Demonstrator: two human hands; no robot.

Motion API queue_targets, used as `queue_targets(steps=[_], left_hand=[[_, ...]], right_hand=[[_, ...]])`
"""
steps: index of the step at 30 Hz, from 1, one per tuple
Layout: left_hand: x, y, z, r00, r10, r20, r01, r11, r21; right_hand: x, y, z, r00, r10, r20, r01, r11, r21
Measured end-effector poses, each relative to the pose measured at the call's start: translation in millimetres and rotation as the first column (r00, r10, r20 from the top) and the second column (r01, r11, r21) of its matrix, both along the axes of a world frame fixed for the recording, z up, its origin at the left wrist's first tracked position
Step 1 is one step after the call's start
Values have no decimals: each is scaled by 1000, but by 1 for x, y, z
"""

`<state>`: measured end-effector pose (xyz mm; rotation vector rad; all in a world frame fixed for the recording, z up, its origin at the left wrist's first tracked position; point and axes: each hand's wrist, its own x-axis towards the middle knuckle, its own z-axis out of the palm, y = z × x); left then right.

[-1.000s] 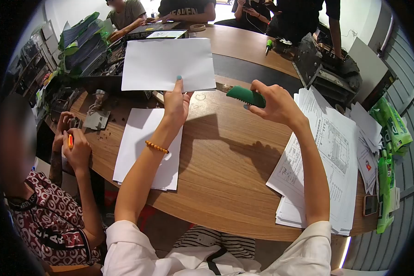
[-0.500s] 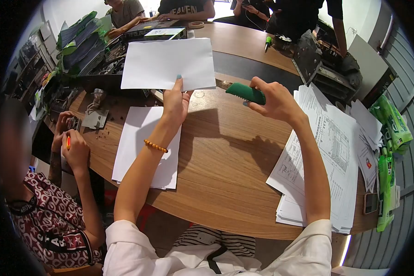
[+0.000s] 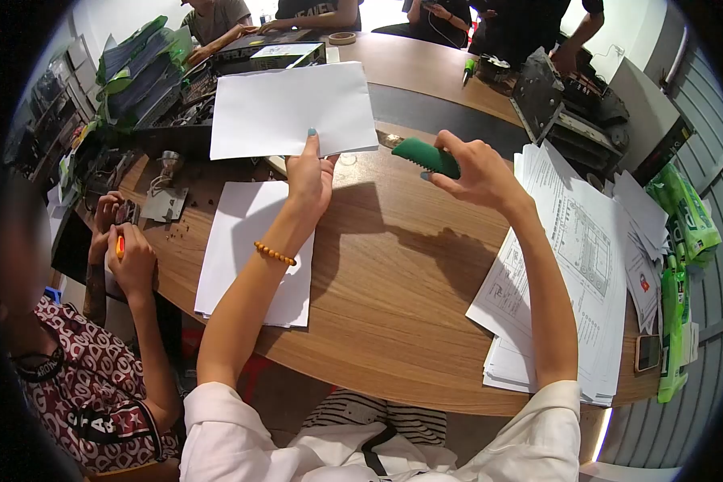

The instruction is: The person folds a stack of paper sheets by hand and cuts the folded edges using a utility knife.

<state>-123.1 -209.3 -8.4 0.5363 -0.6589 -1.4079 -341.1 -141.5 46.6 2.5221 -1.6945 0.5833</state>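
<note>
Paper [image 3: 293, 104], pinched in left hand [image 3: 310, 175], is apparently meeting blade [image 3: 389, 139], needing steadiness; right hand [image 3: 486, 170], four o'clock, is gripping green handle [image 3: 426, 158].

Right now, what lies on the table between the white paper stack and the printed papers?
The head view shows only bare tabletop there, crossed by shadows.

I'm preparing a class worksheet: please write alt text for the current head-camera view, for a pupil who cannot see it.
A person's left hand holds up white paper above a wooden table, while the right hand holds a green tool beside it. Plain sheets lie to the left, printed sheets to the right; another person is at far left.
</note>
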Motion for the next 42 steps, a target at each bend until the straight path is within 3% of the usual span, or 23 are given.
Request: queue_targets(steps=[6, 11, 13, 15, 20, 24, 27, 29, 31, 33, 37, 39, 41, 42], left_hand=[[-4, 5, 1, 1000, -20, 3, 20, 1000, 20], [1, -1, -1, 997, 73, 17, -73, 997, 28], [3, -1, -1, 998, 63, 9, -63, 998, 30], [3, 0, 3, 999, 53, -1, -53, 998, 29], [3, -1, 4, 998, 47, -38, -47, 999, -4], [6, -4, 5, 994, 34, -100, -29, 998, 48], [5, -5, -1, 987, -10, -163, 19, 998, 54], [-3, 2, -1, 982, -79, -170, 96, 991, 91], [-13, 13, -2, 981, -65, -185, 95, 983, 160], [-21, 22, -4, 966, -117, -232, 165, 967, 197], [-39, 42, -7, 958, -135, -255, 198, 950, 240], [-48, 53, -8, 958, -144, -250, 209, 943, 260], [-54, 63, -13, 964, -203, -173, 243, 933, 264], [-51, 66, -12, 930, -310, -196, 356, 891, 283]], right_hand=[[3, -2, -2, 1000, 7, 26, -7, 1000, 23], [-18, -4, -2, 999, -22, 44, 23, 1000, -8], [-32, -2, 4, 980, -106, 171, 102, 994, 32], [-37, -2, 5, 982, -98, 160, 98, 995, 6], [-36, -2, 4, 985, 113, 127, -114, 993, 7], [-34, -4, 4, 988, 109, 112, -113, 993, 28], [-34, -8, 1, 971, 115, 209, -106, 993, -57], [-30, -5, 8, 908, -32, 418, -3, 997, 82], [-27, -7, 4, 888, -75, 454, 34, 995, 98], [-14, -8, 1, 603, -386, 698, 125, 910, 395], [4, -8, -26, 344, -384, 857, -182, 868, 462], [8, -18, -41, 247, -394, 885, -176, 880, 441], [3, -17, -43, 277, -362, 890, -126, 905, 407], [-1, -16, -43, 315, -347, 883, -81, 917, 390]])
